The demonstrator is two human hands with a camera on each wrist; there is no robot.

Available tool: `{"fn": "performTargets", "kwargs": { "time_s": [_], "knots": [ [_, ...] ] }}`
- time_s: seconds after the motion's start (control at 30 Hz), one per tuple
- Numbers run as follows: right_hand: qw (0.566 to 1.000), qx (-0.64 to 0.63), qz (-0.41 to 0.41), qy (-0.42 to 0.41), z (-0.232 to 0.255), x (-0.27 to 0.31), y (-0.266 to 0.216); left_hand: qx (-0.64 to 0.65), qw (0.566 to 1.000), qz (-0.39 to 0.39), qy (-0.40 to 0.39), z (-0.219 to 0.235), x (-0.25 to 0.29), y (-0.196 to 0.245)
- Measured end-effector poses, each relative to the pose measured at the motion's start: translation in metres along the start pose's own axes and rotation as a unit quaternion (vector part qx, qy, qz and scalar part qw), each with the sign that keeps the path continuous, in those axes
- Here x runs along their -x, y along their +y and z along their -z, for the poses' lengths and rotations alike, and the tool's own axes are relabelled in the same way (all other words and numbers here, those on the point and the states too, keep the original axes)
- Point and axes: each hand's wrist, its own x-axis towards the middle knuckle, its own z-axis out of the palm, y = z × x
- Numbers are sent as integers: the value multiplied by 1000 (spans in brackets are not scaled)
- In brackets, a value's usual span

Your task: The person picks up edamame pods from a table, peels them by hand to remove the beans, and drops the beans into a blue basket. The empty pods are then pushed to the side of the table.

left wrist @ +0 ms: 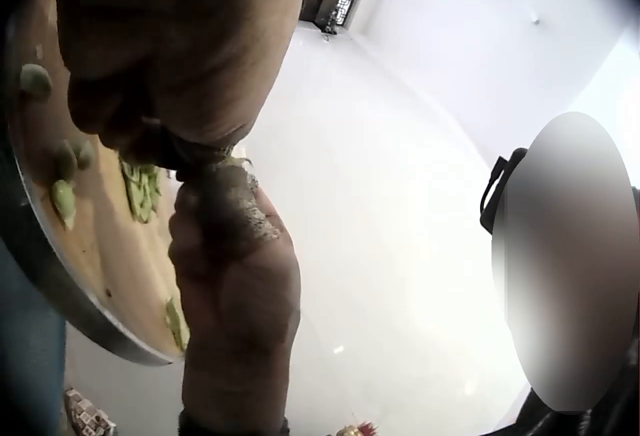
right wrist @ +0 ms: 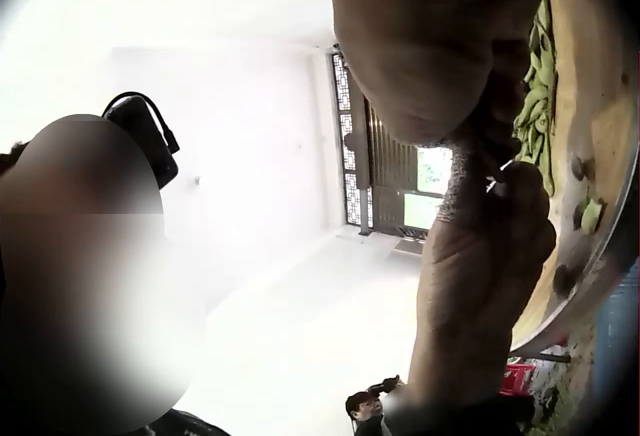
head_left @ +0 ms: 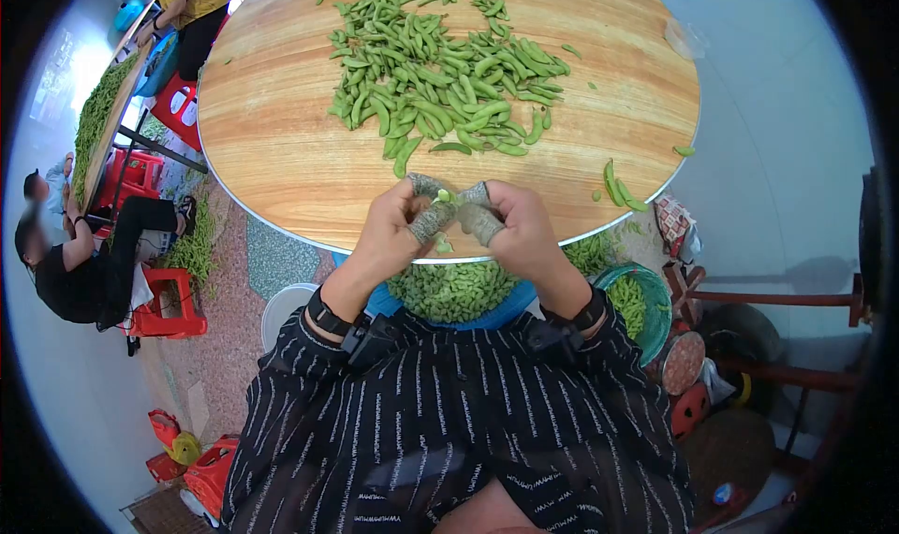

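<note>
My left hand and right hand meet over the front edge of the round wooden table. Grey wraps cover both thumbs and some fingers. Between the fingertips shows a green soybean pod, pinched from both sides and mostly hidden by the fingers. Just below it is a small pale green piece. Beneath the table edge, a blue basin holds a heap of small green beans. In the left wrist view the right hand faces the left; in the right wrist view the left hand is dark.
A large pile of soybean pods covers the table's far middle, with a few loose pods at right. A green basin with pods stands at lower right, a white bucket at left. People sit by another table near red stools.
</note>
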Motion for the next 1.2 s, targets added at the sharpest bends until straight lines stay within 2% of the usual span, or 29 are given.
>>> {"fn": "performTargets", "kwargs": {
  "time_s": [0.07,0.2,0.23,0.27,0.3,0.33,0.37,0.4,0.43,0.47,0.57,0.63,0.67,0.7,0.73,0.77,0.8,0.87,0.9,0.97,1.0,1.07,1.13,1.2],
  "knots": [
    [970,-220,-97,-45,1,-2,7,-1,999,16,30,0,2,6],
    [984,-161,-73,-27,-5,0,4,8,999,38,10,3,-2,9],
    [996,26,82,4,-6,0,5,28,998,49,14,2,-3,7],
    [949,211,231,34,-7,0,5,29,998,49,15,4,-5,3],
    [949,211,232,33,-7,0,5,53,996,63,-15,7,-7,-1],
    [960,200,195,17,-6,0,5,76,993,77,-45,9,-9,-3],
    [969,189,157,1,-6,0,4,76,993,77,-44,7,-9,-3],
    [969,189,158,0,-6,1,4,70,993,88,-26,4,-9,-3],
    [996,73,59,-11,-6,1,5,63,993,101,-7,1,-8,-4],
    [998,-45,-43,-20,-6,2,6,64,993,102,-7,0,-7,-2],
    [998,-58,-32,23,-7,0,17,18,997,78,8,-6,-3,-1],
    [997,-57,-21,44,2,-2,15,-65,993,-96,14,-9,0,-11],
    [996,-54,-10,70,10,-1,13,-65,993,-95,19,-7,1,-11],
    [996,-16,-10,82,24,0,10,-233,949,-212,2,-6,2,-5],
    [995,22,-10,95,41,3,10,-392,863,-318,-16,-5,3,1],
    [991,84,-11,106,63,7,17,-402,835,-375,-5,-5,3,8],
    [982,145,-12,118,83,11,23,-402,835,-375,-3,0,1,6],
    [937,259,-73,223,107,19,19,-411,856,-302,87,15,-2,-1],
    [937,259,-73,224,112,22,21,-411,856,-303,87,18,-7,2],
    [942,166,0,293,117,28,25,-518,827,-108,189,27,-20,10],
    [941,166,1,294,113,29,24,-518,827,-109,190,32,-28,7],
    [973,65,-38,216,92,29,20,-560,803,-88,184,42,-44,-6],
    [985,20,-49,164,61,25,13,-569,792,-116,187,43,-45,-6],
    [994,-17,-67,89,39,21,14,-618,755,-104,192,44,-45,-9]
  ]
}}
